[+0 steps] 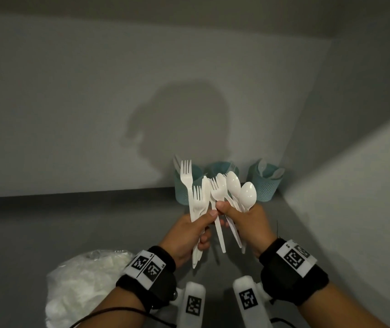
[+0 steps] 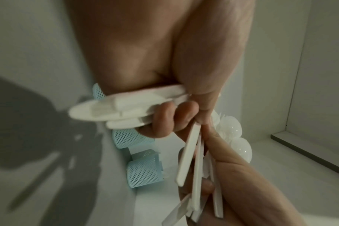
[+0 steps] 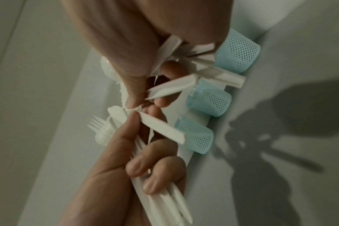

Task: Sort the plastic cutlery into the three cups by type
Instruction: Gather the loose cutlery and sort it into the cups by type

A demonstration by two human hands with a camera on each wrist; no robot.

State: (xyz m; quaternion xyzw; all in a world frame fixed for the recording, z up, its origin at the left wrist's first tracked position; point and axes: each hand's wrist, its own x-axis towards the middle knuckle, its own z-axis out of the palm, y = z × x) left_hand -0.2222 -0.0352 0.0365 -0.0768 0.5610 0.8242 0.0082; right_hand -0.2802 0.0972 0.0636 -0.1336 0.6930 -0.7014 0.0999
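Both hands hold white plastic cutlery above the grey table, in front of three teal mesh cups. My left hand (image 1: 206,227) grips two forks (image 1: 186,176) and a knife (image 1: 205,192) by their handles (image 2: 126,107). My right hand (image 1: 235,215), touching the left, grips a fanned bunch of spoons (image 1: 248,194) and a fork (image 1: 217,188). The left cup (image 1: 182,185) holds knives, the middle cup (image 1: 222,168) a fork, and the right cup (image 1: 267,185) spoons. In the right wrist view the cups (image 3: 211,100) stand in a row beyond the fingers (image 3: 137,166).
The cups stand against the back wall near the right corner, where a side wall (image 1: 355,185) closes in. A crumpled clear plastic bag (image 1: 87,280) lies on the table at the near left. Two white tagged wrist mounts (image 1: 195,304) show at the bottom edge.
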